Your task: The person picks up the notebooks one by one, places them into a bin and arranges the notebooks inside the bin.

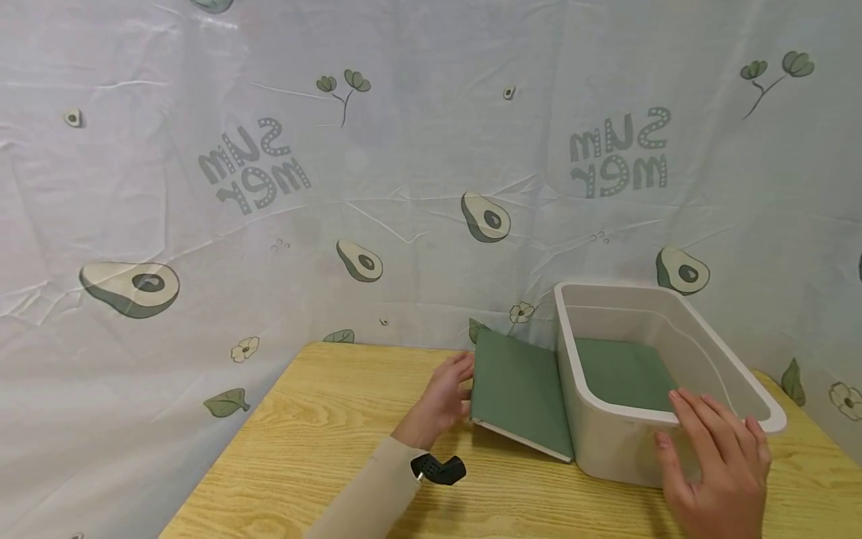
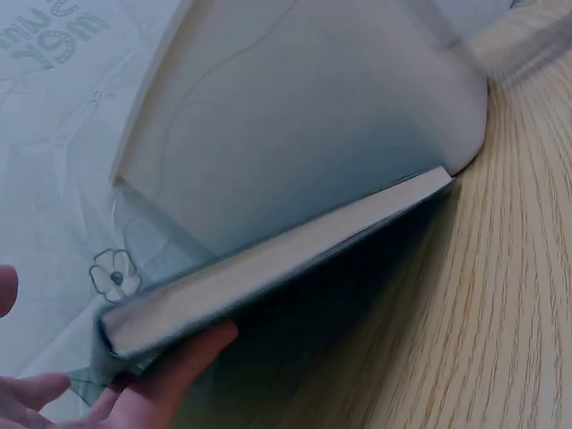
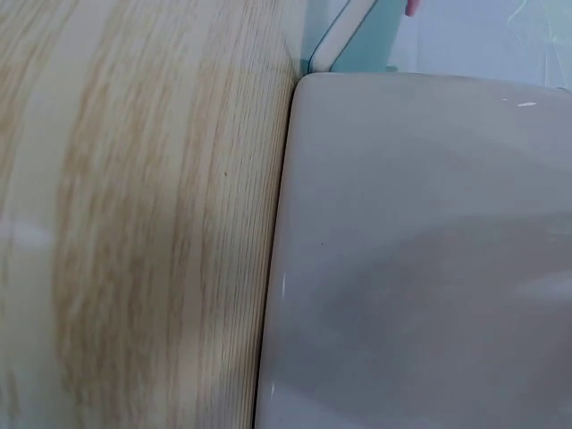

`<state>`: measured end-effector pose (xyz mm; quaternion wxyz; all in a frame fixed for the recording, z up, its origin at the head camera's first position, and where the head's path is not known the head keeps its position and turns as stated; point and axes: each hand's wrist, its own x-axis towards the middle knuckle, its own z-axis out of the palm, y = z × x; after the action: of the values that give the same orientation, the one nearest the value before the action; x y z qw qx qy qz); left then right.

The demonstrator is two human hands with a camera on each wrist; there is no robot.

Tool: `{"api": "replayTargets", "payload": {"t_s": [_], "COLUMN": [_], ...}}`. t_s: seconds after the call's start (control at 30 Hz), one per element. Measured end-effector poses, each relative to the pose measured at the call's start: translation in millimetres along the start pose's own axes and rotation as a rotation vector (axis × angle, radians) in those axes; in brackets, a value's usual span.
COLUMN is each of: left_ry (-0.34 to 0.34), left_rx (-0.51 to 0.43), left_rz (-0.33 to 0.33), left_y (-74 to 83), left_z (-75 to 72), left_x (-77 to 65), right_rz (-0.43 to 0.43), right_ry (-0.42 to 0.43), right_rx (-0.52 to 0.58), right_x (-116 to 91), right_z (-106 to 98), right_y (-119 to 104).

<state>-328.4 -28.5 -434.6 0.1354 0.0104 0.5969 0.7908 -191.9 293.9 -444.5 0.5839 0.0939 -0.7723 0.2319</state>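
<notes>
A green hardcover book (image 1: pixel 518 393) stands tilted on the table beside the bin, its left edge raised and its right edge low against the bin's wall. At the raised edge is my left hand (image 1: pixel 441 397), its fingers loosely spread. One finger (image 2: pixel 192 362) reaches under the cover in the left wrist view, while others stay apart from the book. My right hand (image 1: pixel 723 464) rests at the near rim of the light grey plastic bin (image 1: pixel 609 442), fingers nearly straight over the rim, thumb in front of the wall. Inside the bin lies a flat green book (image 1: pixel 622 374).
The wood-grain table (image 1: pixel 323 419) carries the bin and the tilted book. Close behind its far edge hangs a pale curtain (image 1: pixel 417 150) printed with avocados and leaves. A black strap piece (image 1: pixel 439 470) is on my left wrist.
</notes>
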Motion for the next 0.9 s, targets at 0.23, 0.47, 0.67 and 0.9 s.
{"api": "replayTargets", "payload": {"t_s": [0.23, 0.47, 0.67, 0.9], "left_ry": [-0.056, -0.083, -0.09, -0.091], "left_rx": [0.033, 0.068, 0.072, 0.074], "left_rz": [-0.056, -0.038, -0.033, -0.037], "left_y": [-1.1, -3.2, -4.3, -6.4], "left_z": [7.5, 11.4, 12.6, 9.3], "left_x": [1.2, 2.7, 4.3, 7.5], "right_rz": [-0.008, -0.01, -0.015, -0.017], "right_ry": [0.007, 0.008, 0.007, 0.005], "right_rx": [0.003, 0.0, -0.005, -0.006], "right_x": [-1, -1, -1, -2], "right_z": [0, 0, 0, 1], "right_y": [0, 0, 1, 2]}}
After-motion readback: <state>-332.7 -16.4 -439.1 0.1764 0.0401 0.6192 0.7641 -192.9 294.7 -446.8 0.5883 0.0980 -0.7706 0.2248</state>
